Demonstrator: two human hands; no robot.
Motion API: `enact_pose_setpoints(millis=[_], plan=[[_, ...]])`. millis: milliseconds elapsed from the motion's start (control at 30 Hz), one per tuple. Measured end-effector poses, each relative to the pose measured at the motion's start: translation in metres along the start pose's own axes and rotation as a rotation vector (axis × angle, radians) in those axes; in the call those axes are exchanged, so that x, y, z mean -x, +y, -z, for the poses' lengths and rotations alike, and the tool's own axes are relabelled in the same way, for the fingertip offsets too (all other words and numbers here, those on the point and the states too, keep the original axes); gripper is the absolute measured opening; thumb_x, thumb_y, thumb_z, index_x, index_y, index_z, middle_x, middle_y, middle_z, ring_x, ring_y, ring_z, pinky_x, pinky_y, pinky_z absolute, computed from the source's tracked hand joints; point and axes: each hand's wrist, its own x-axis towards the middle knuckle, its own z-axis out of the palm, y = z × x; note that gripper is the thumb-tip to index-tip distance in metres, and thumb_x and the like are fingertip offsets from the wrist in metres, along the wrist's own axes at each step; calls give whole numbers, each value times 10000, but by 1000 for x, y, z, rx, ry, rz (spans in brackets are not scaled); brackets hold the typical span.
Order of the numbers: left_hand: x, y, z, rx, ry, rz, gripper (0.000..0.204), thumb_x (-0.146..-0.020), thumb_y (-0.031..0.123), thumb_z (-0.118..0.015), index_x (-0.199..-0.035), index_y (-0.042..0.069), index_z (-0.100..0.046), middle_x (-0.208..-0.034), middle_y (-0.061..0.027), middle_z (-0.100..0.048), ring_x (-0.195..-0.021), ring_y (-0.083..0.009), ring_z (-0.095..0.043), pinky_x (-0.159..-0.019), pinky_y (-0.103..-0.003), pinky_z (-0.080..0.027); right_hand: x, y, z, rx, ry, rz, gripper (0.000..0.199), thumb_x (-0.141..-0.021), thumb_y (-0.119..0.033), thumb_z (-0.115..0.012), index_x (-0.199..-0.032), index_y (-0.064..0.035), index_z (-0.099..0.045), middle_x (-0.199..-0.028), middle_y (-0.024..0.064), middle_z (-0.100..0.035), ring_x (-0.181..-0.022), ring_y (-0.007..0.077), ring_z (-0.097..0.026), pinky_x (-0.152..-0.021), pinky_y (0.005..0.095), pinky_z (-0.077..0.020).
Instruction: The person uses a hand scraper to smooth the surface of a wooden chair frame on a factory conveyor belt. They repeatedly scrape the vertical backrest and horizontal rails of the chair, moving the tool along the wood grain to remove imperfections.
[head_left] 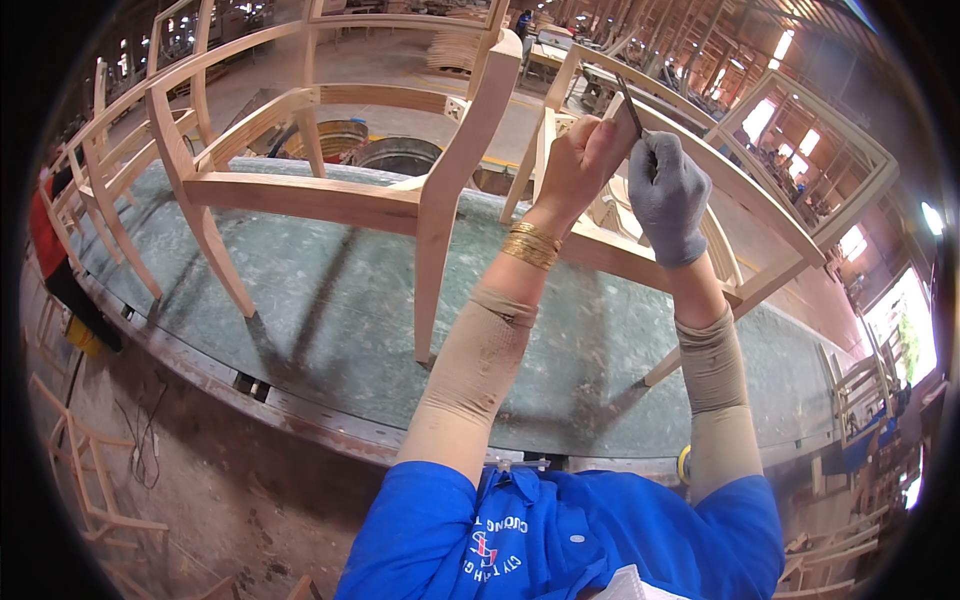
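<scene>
A pale wooden chair frame (615, 255) stands on the green-topped bench in front of me. My left hand (578, 168), bare with gold bangles at the wrist, is closed at the upper end of a chair post (622, 122), thumb up. Beside it, my right hand (668, 190) in a grey glove makes a fist around a thin dark strip-like tool (629, 100). The tool slants up and left from the fist, against or very close to the post. Its exact kind cannot be made out. My left fingers are partly hidden behind the hand.
Another chair frame (300, 200) stands left on the long bench (340, 290), with more beyond it. Metal drums (395, 155) sit behind the bench. A person in red (45, 235) is at the far left. Chair frames (90, 470) and a cable (145, 450) lie on the floor.
</scene>
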Motion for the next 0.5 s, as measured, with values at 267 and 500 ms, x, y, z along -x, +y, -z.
enact_pose_setpoints(millis=[267,500], plan=[[0,5,-1,-5,-24,14,370,-981,333,-493,-923,-9,-621,-757,-28,-601,-750,-74,-505,-653,-269,-432,0,-1,2,-21,6,-7,94,-777,0,-618,-789,-76,-563,-631,89,-576,-560,257,-605,-506,348,-467],[0,0,-2,-31,7,-30,378,-974,342,-506,-845,-4,-586,-672,-36,-567,-691,-71,-474,-612,-274,-412,15,6,2,-32,13,-18,99,-771,-2,-632,-812,-73,-575,-652,92,-593,-579,256,-617,-519,353,-472]])
